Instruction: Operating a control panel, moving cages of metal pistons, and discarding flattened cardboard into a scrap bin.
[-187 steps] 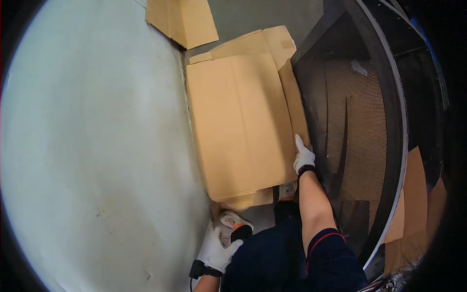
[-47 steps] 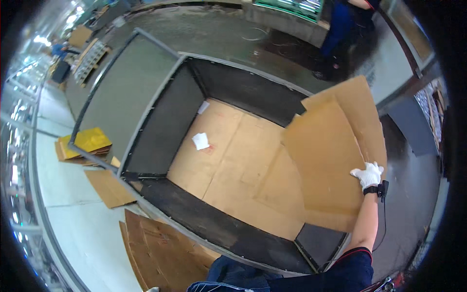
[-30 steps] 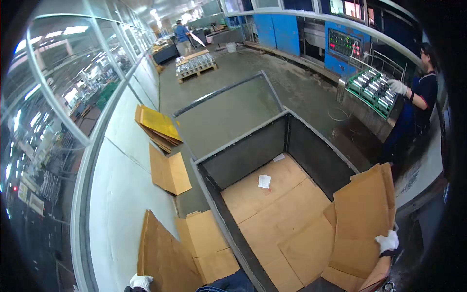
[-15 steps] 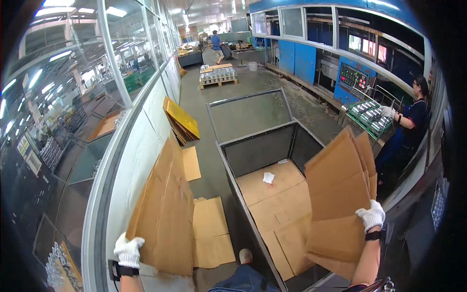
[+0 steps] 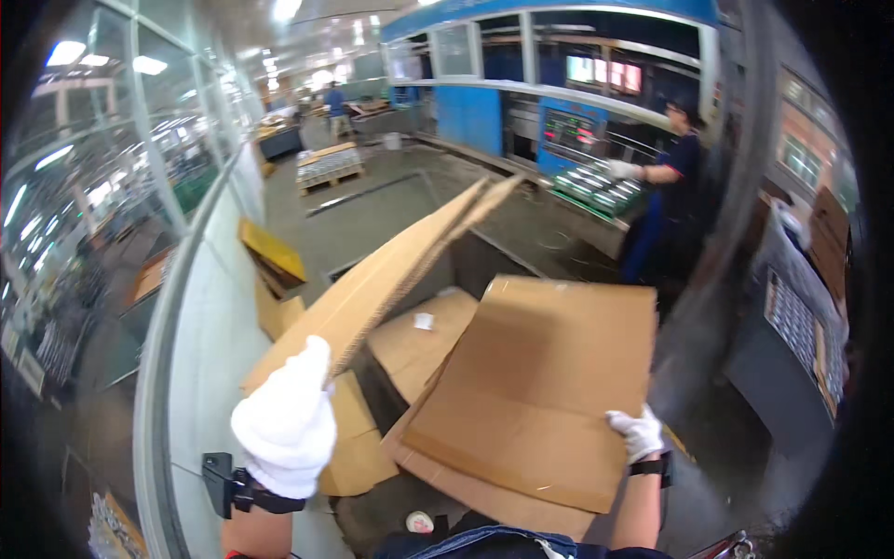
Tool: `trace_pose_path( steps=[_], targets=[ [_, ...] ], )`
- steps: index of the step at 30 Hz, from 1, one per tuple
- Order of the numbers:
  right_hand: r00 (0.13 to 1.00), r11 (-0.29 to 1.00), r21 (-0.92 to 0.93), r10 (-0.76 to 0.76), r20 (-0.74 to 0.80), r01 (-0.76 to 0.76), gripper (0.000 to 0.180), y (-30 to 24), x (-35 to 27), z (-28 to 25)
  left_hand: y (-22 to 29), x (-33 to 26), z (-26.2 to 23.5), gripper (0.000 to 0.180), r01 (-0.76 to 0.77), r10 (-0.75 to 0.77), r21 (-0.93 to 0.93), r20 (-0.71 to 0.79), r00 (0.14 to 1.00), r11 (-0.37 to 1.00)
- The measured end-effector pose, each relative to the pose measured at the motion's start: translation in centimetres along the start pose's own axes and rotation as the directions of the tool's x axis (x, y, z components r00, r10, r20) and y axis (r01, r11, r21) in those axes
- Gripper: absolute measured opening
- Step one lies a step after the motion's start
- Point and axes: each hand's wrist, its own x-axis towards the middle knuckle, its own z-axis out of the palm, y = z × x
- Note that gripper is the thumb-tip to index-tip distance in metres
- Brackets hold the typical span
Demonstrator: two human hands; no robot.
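Left hand (image 5: 284,430) grips a raised cardboard sheet (image 5: 391,275); right hand (image 5: 638,434) grips another sheet (image 5: 540,391) above the apparently part-lined bin (image 5: 466,265).

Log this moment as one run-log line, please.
left hand: grips long cardboard sheet, raised edge-on | right hand: holds folded cardboard piece over bin | co-worker at machine

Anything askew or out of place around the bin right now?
Yes. Loose cardboard sheets lie scattered on the floor left of the bin, not stacked. The left hand holds a cardboard sheet tilted edge-on; the right hand holds a creased sheet.
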Motion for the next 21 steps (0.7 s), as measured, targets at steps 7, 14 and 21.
trace_pose_path(
  steps=[7,14,21],
  targets=[
    [0.952,0.96,0.116,0.272,-0.142,-0.257,0.06,11.5,-8.1,-14.1,23.3,-5.7,5.6,0.028,-0.599,0.626,-0.181,0.208,0.752,0.78],
    [0.955,0.984,0.119,0.162,-0.248,-0.136,0.078,10.5,-10.0,-18.4,33.2,-29.8,11.8,0.038,-0.135,0.65,-0.665,0.633,0.421,0.735],
    [0.762,0.685,0.466,0.647,-0.036,-0.56,0.045,13.7,-10.4,-20.0,35.1,-30.2,15.1,0.096,0.441,0.542,-0.513,0.838,0.069,0.737]
  ],
)
